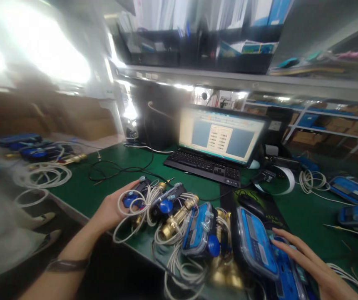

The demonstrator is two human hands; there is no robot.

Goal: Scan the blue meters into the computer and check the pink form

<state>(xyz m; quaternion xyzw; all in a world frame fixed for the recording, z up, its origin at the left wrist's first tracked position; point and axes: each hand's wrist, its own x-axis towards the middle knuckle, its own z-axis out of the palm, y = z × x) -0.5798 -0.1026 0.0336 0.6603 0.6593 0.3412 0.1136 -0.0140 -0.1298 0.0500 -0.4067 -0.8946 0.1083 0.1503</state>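
Meters (197, 233) with brass fittings and white cable coils line the counter (82, 191) edge nearer me than the keyboard (204, 166), within easy reach, I judge: my left hand (113, 210) half-closed around the leftmost meter (135, 200), seemingly steadying it, my right hand (310, 258) open, fingers (288, 238) flat on the rightmost meter (254, 243).

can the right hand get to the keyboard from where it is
Probably yes: the right hand lies open on a blue meter, and only a low dark mouse sits between it and the keyboard.
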